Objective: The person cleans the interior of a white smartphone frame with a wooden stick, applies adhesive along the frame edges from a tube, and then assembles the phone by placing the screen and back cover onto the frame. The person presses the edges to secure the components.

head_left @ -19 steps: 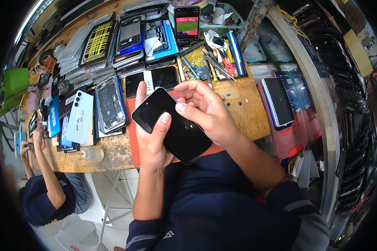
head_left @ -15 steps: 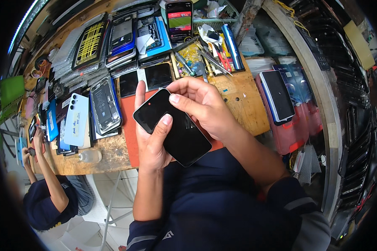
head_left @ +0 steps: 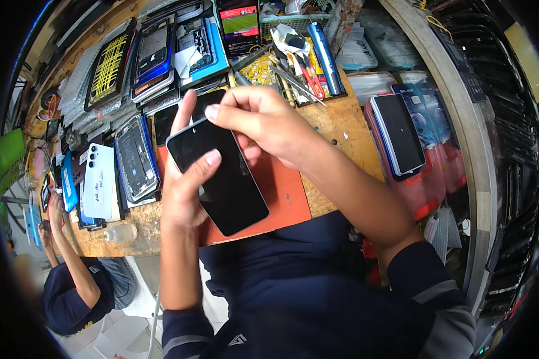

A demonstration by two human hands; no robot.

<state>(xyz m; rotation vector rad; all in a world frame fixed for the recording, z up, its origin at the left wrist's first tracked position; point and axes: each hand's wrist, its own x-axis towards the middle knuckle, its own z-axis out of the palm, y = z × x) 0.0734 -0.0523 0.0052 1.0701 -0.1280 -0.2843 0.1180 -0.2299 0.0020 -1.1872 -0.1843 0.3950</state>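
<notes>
A black-screened smartphone (head_left: 233, 197) is held above the orange-red mat (head_left: 284, 188), tilted with its top toward the upper left. My left hand (head_left: 182, 194) wraps its left side, thumb lying on the dark glass and index finger pointing up past the top edge. With thumb and bent fingers, my right hand (head_left: 260, 122) pinches the phone's top right corner. Some right fingertips are hidden behind the phone. Dark phone screens lie on the table just behind my hands, partly covered by them.
Left on the wooden table are an opened phone (head_left: 136, 158), a pale blue phone back (head_left: 100, 185) and a small clear bottle (head_left: 121, 233). Stacked phones and tools (head_left: 302, 72) stand behind. A dark phone (head_left: 405, 134) lies on red boxes at right. Another person's arms (head_left: 72, 245) work at far left.
My hands and the phone have shifted left in view, and the table scene has shifted slightly left too. The phone stands a little more upright; my right thumb is now at its top edge.
</notes>
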